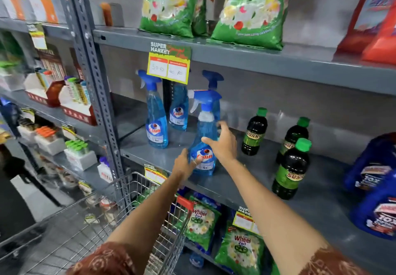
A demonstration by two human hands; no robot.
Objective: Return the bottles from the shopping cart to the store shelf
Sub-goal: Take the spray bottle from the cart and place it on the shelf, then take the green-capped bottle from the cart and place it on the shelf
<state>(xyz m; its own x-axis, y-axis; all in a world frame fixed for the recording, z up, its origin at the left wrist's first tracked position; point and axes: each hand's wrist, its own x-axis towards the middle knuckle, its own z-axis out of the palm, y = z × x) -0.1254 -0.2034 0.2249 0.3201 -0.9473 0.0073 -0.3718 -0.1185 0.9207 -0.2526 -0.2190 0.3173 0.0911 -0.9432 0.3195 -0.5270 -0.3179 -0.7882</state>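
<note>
Patterned sleeves (111, 259) frame the view above a wire shopping cart (120, 217). On the grey shelf (252, 187), four blue spray bottles are counted: one at far left (156, 124), two behind, and the front spray bottle (203, 146) touched low by the left hand (185, 164), fingers loosely spread. Right hand (222, 144) is held open against its side. Three green-capped dark bottles (291, 167) are seen right.

middle shelf: four blue spray bottles (156, 124) (one at the back mostly hidden behind the front one), three dark bottles with green caps (255, 132), two blue jugs (372, 163). top shelf: two green detergent bags (169, 4). one wire shopping cart (120, 217). two hands (222, 142).
</note>
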